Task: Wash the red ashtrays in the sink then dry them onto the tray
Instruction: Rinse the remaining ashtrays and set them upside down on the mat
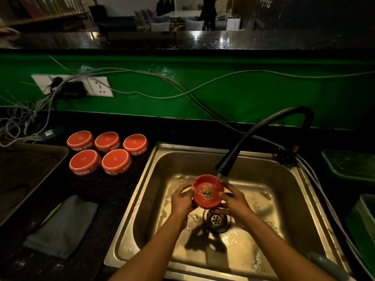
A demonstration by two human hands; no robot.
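Note:
A red ashtray is held over the steel sink, tilted with its hollow toward me, under water running from the black tap. My left hand grips its left rim and my right hand grips its right rim. Several more red ashtrays stand upside down on the dark counter left of the sink. A dark tray lies at the far left.
A grey folded cloth lies on the mat left of the sink. The drain sits below my hands. Cables and a wall socket run along the green wall. Green tubs stand at the right.

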